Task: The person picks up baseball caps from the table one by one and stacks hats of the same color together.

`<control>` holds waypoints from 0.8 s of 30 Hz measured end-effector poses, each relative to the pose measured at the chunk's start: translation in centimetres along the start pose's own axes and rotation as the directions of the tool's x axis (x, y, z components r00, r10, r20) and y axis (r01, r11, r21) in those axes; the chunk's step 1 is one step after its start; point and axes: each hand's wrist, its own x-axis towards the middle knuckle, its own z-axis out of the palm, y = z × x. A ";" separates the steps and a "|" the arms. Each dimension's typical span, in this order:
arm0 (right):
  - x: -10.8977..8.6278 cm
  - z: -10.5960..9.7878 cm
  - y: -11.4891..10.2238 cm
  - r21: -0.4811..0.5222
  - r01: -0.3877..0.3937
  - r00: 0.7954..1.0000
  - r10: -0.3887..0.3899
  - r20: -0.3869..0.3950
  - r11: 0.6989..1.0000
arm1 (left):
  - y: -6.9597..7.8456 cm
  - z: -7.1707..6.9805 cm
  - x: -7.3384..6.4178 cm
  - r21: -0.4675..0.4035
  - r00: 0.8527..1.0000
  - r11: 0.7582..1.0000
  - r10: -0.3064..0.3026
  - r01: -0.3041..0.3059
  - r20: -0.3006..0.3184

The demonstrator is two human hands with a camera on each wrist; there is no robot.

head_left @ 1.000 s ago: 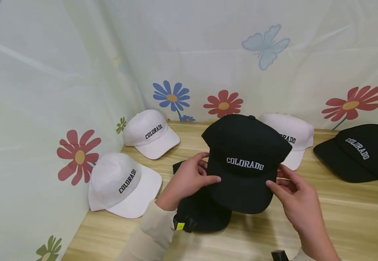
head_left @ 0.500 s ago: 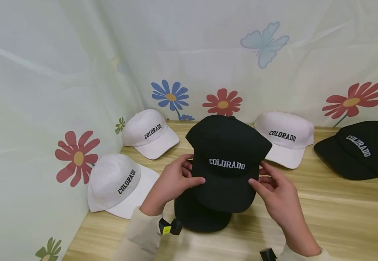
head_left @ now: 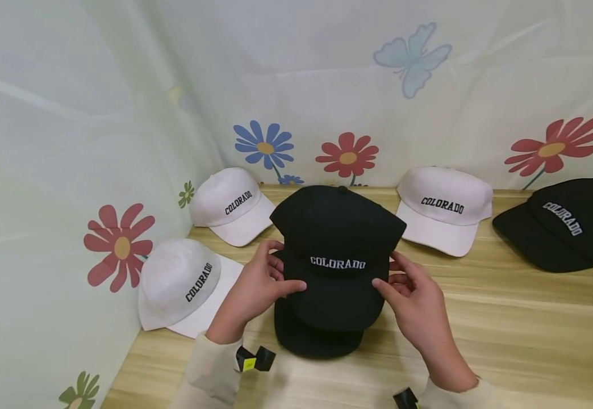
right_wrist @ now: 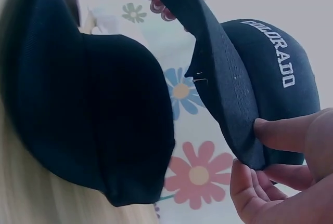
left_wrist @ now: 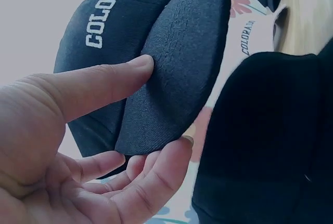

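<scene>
Apparently caught mid-placing, holding a black fabric baseball cap with white COLORADO lettering [head_left: 337, 258] above a second black fabric cap [head_left: 319, 343], set on the pale wood-grain worktop [head_left: 506, 324] well in from the left edge. Kept clear of that lower cap, to go by the gap in both wrist views, with both brims facing the front. Probably calling next for a level lowering, crown over crown, then for loosening both grips together. Clamped at opposite sides of the brim by the left hand [head_left: 255, 288] and right hand [head_left: 419, 301], each with thumb on the upper face and fingers curled beneath, parted only by the brim's thickness. Left standing nearby: a white fabric cap [head_left: 189, 287] at the left edge, another white cap [head_left: 232, 207] near the back left corner, a third white cap [head_left: 442, 213] by the back edge, and a third black cap [head_left: 564, 224] farther right.
</scene>
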 end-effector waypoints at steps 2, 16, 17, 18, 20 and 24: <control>0.0 0.4 0.1 -0.015 -0.003 1.000 0.003 0.009 1.000 | -0.5 -0.1 0.0 -0.008 1.000 1.000 -0.019 0.019 0.000; -0.1 3.3 1.5 -0.064 0.000 0.998 0.004 0.061 0.998 | -3.6 -0.6 -0.3 0.022 0.996 0.996 -0.089 0.089 -0.002; -0.2 3.4 1.6 -0.071 -0.001 0.998 0.005 0.062 0.997 | -3.8 -0.6 -0.3 0.021 0.996 0.996 -0.091 0.091 0.002; -0.2 3.5 1.7 -0.080 0.001 0.998 0.004 0.062 0.997 | -4.1 -0.5 -0.2 0.019 0.995 0.995 -0.095 0.095 0.006; -0.2 3.6 1.9 -0.096 -0.001 0.998 0.007 0.066 0.995 | -4.5 -0.4 -0.1 0.015 0.995 0.995 -0.100 0.100 0.013; -0.3 3.8 2.4 -0.116 -0.005 0.997 0.014 0.075 0.993 | -5.4 0.0 0.1 0.021 0.995 0.995 -0.101 0.101 0.023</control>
